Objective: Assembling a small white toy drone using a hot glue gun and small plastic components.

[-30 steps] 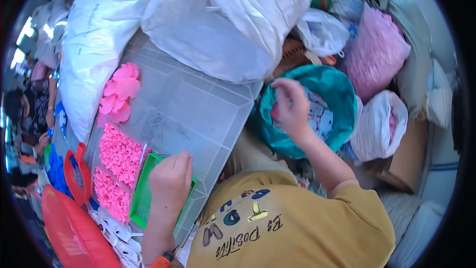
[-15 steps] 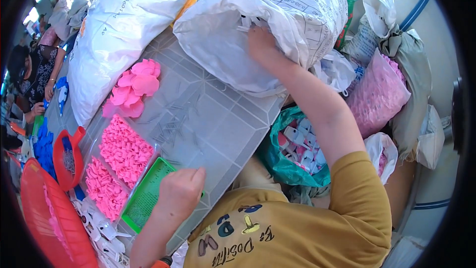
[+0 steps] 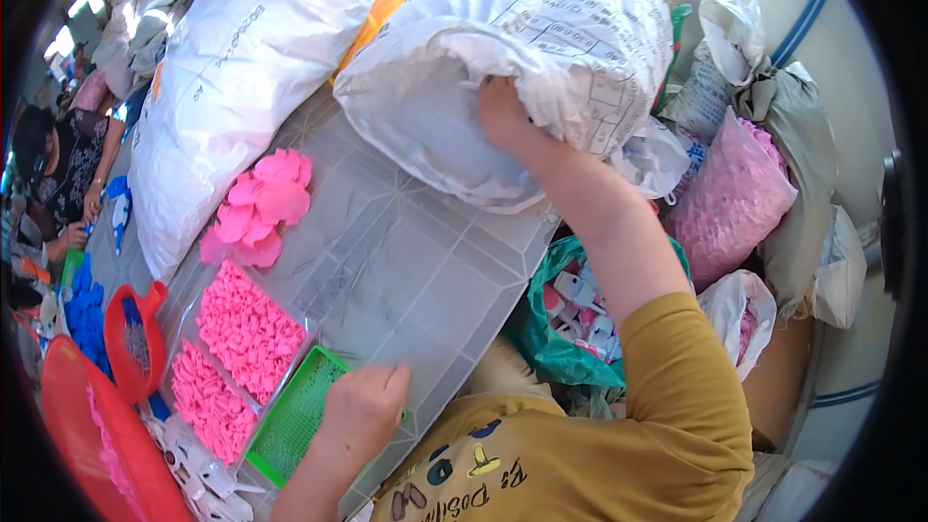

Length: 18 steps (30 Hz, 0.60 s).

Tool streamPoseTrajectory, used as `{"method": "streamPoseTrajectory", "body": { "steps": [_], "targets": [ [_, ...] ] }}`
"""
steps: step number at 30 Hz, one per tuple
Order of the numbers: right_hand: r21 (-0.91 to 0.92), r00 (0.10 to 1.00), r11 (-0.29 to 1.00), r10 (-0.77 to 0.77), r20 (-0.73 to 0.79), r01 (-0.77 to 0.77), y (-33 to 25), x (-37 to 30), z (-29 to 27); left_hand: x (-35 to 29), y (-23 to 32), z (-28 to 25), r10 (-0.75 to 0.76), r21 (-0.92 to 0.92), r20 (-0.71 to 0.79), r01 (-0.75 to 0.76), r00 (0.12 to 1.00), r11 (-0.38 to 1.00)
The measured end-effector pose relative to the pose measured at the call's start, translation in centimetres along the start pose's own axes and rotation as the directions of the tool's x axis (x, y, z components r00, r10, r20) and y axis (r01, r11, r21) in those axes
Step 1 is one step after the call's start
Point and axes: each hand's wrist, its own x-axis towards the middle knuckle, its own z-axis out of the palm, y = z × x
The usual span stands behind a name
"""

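R hand (image 3: 507,121) up at the mouth of the big white sack (image 3: 580,29), fingers curled, partly lost in shadow, so couldn't tell if they pinched anything! L hand (image 3: 362,416) was bunched w/ fingers drawn in, tips blurred; contents, if any, n/k. It hung by the R edge of the green tray (image 3: 263,465). Sack lay on its side at the far end of the grey table (image 3: 416,251), mouth twd the person. Small pink parts (image 3: 251,329) sat L of the tray, flat pink pcs (image 3: 261,203) beyond; teal bag (image 3: 559,367) was below the R forearm.
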Motion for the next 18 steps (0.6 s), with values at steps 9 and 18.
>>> {"method": "streamPoseTrajectory", "body": {
  "steps": [9,18],
  "targets": [
    [0.300,0.969,0.929,-0.171,-0.177,0.218,-0.6,-4.7,-9.4,0.2,0.4,0.1,0.016,-0.058,0.024,-0.015,1.000,0.998],
    [0.746,0.902,0.585,0.054,-0.427,0.319,1.0,-10.7,-14.5,-0.4,0.8,0.0,0.112,-0.051,-0.026,-0.113,0.993,0.992]
  ]
}}
